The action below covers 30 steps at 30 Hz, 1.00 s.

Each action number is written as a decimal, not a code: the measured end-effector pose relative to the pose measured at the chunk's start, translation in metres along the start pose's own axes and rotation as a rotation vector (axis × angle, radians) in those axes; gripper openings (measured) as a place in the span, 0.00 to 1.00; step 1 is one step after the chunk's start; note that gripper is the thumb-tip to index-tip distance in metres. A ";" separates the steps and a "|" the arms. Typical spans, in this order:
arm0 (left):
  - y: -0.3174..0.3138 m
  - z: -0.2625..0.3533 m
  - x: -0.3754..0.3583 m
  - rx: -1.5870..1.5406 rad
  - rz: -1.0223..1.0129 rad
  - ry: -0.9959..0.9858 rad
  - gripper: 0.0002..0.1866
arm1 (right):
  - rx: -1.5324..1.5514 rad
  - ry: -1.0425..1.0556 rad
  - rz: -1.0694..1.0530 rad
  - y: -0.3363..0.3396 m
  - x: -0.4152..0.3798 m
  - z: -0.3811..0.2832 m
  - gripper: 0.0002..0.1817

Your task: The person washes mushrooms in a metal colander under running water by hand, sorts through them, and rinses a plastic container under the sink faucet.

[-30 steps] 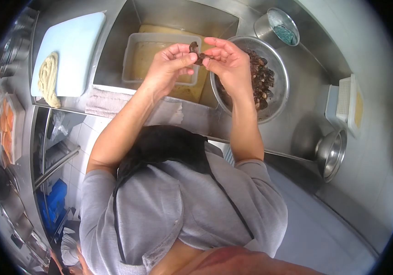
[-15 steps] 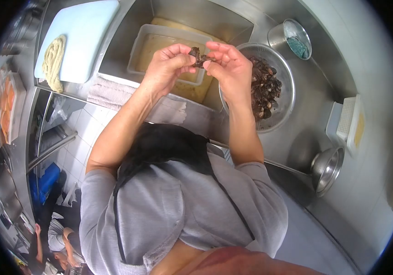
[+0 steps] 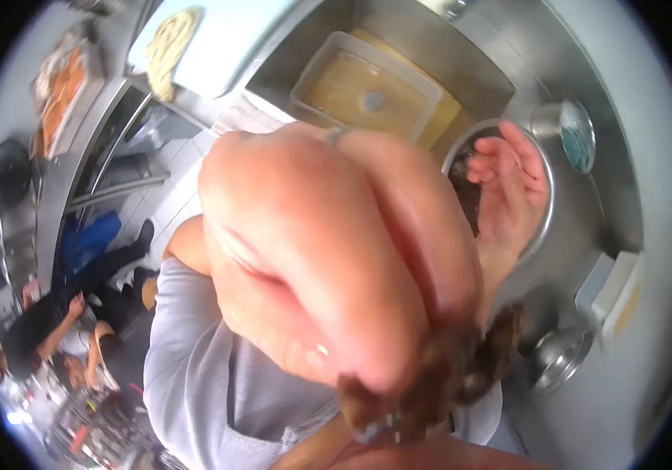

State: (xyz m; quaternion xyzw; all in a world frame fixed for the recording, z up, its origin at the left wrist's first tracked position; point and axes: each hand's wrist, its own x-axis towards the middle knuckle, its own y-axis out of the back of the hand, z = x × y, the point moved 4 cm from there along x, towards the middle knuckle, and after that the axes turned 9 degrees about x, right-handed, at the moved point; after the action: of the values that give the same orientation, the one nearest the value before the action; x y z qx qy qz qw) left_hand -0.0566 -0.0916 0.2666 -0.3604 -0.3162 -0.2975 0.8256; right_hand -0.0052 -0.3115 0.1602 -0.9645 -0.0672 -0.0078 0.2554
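Observation:
Very close to the camera, my left hand point(image 3: 328, 243) fills the middle of the view, its fingers pinched on a dark brown, lumpy piece point(image 3: 437, 376). That piece is blurred. To the right my right hand point(image 3: 509, 192) is held over the large round bowl point(image 3: 549, 196), palm up, fingers apart and loosely curled, with nothing in it. Part of the bowl's dark contents point(image 3: 463, 192) shows beside the hand. A translucent rectangular tub point(image 3: 336, 47) with cloudy liquid sits in the steel sink point(image 3: 289, 59) behind.
A pale cutting board point(image 3: 234, 39) with a folded yellowish cloth point(image 3: 167, 51) lies at the upper left. On the right are a metal pot point(image 3: 578, 137) with green mesh, white containers point(image 3: 610, 294) and a steel bowl point(image 3: 559, 360). Other people point(image 3: 62, 329) are at the lower left.
My left hand has come up close to the camera with the dark piece. My right hand has let go of it and moved right, opening over the bowl. The camera view has shifted.

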 end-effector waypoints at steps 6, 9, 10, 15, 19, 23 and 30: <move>-0.030 0.047 -0.014 0.217 0.412 0.011 0.09 | -0.041 -0.085 0.019 0.004 0.005 0.013 0.18; -0.036 0.064 -0.028 0.318 0.577 -0.073 0.11 | -0.060 -0.128 -0.014 -0.008 0.012 0.020 0.18; -0.036 0.069 -0.032 0.338 0.616 -0.082 0.11 | -0.069 -0.137 -0.024 -0.012 0.015 0.022 0.18; 0.009 0.105 -0.056 0.398 0.297 -0.103 0.10 | -0.143 -0.141 -0.069 -0.039 0.024 0.032 0.18; 0.078 0.126 -0.134 0.583 0.543 -0.083 0.13 | -0.196 -0.100 -0.061 -0.059 0.025 0.042 0.18; 0.173 0.143 -0.250 0.441 1.058 -0.090 0.07 | -0.259 -0.089 0.009 -0.086 0.019 0.056 0.18; 0.313 0.179 -0.457 0.290 2.038 0.024 0.10 | -0.331 -0.069 0.090 -0.126 0.018 0.086 0.17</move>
State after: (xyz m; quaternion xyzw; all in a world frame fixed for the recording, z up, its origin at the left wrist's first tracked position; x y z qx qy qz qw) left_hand -0.1714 0.3455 -0.1010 -0.3516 0.1150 0.5817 0.7244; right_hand -0.0063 -0.1581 0.1479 -0.9951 -0.0305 0.0260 0.0908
